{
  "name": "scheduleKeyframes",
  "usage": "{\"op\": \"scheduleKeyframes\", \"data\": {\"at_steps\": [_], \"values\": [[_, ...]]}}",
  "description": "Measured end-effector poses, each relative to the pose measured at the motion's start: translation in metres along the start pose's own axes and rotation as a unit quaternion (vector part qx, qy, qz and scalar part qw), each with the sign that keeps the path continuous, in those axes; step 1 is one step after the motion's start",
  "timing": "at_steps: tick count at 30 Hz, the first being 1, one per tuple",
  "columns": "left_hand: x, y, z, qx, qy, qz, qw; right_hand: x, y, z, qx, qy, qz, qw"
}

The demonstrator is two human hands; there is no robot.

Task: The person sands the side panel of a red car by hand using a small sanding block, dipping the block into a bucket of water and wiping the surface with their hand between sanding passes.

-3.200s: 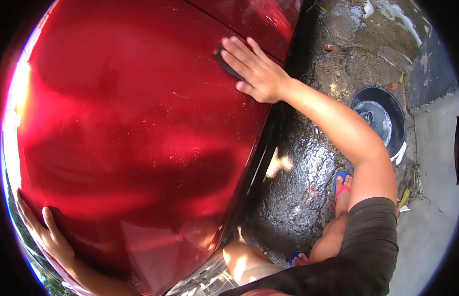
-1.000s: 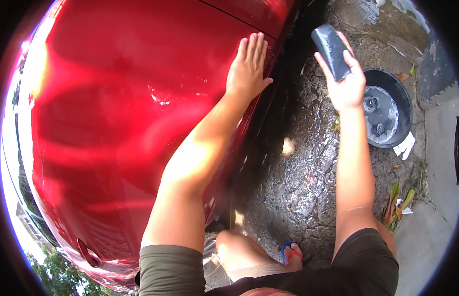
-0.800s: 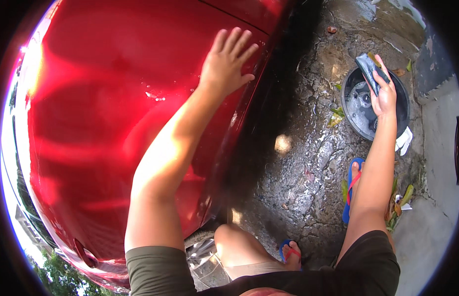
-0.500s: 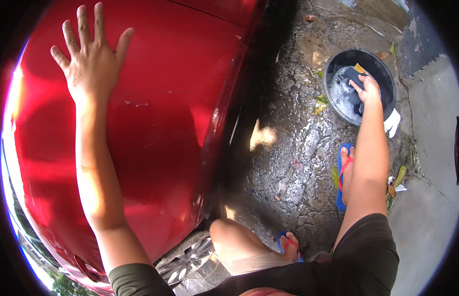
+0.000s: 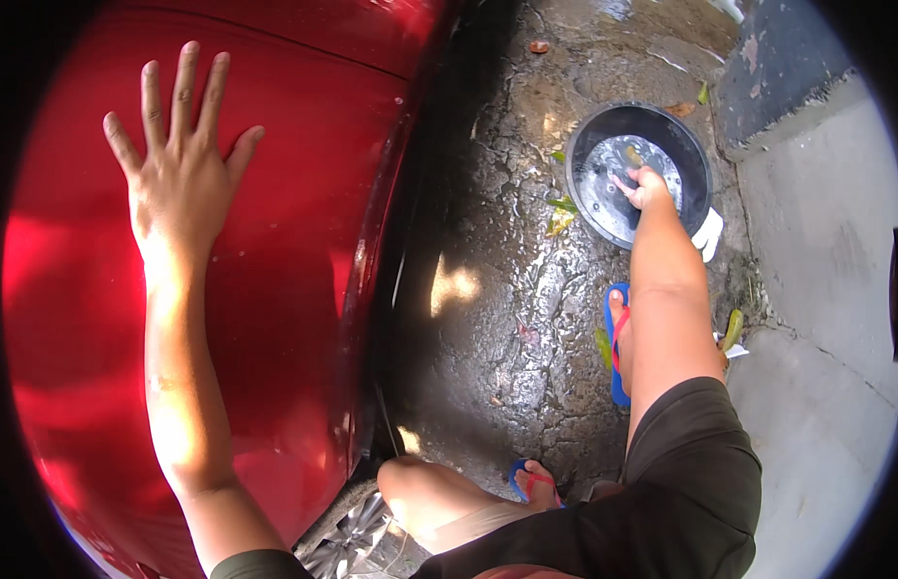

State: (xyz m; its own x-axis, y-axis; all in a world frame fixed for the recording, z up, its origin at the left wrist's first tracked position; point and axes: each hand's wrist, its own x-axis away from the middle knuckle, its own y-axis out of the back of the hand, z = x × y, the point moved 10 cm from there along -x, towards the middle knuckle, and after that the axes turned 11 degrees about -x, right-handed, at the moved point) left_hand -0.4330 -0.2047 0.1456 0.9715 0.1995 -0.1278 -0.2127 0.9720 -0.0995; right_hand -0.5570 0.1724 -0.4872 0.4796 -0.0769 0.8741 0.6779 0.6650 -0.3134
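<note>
My left hand [image 5: 179, 183] lies flat on the red car panel [image 5: 295, 193], its fingers spread and nothing in it. At the right, my right hand [image 5: 646, 187] reaches into a black basin [image 5: 695, 159] of soapy water [image 5: 603, 183]. It grips a sponge, dark with a yellow side; the sponge [image 5: 633, 154] is mostly under the water, with a yellowish patch showing beyond the fingers. Some fingertips are hidden below the suds.
A white cloth or glove [image 5: 708, 234] lies against the basin's near right side. My feet in blue flip-flops [image 5: 618, 372] stand on wet, cracked concrete [image 5: 526, 328]. A grey wall [image 5: 816, 203] runs along the right; a car wheel [image 5: 348, 536] is at the lower left.
My right hand has lowered the sponge into the soapy water. My left hand stays spread on the car panel. The whole view has shifted, so the basin appears farther left.
</note>
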Motion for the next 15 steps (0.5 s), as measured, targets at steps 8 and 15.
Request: {"op": "scheduleKeyframes", "data": {"at_steps": [8, 15], "values": [[0.005, -0.006, 0.024, 0.167, 0.015, -0.135, 0.977, 0.300, -0.293, 0.035, 0.139, 0.144, 0.505, 0.840], [0.000, -0.046, 0.200, 0.124, 0.213, -0.279, 0.928, 0.647, -0.362, 0.077, 0.251, 0.184, 0.792, 0.524]]}}
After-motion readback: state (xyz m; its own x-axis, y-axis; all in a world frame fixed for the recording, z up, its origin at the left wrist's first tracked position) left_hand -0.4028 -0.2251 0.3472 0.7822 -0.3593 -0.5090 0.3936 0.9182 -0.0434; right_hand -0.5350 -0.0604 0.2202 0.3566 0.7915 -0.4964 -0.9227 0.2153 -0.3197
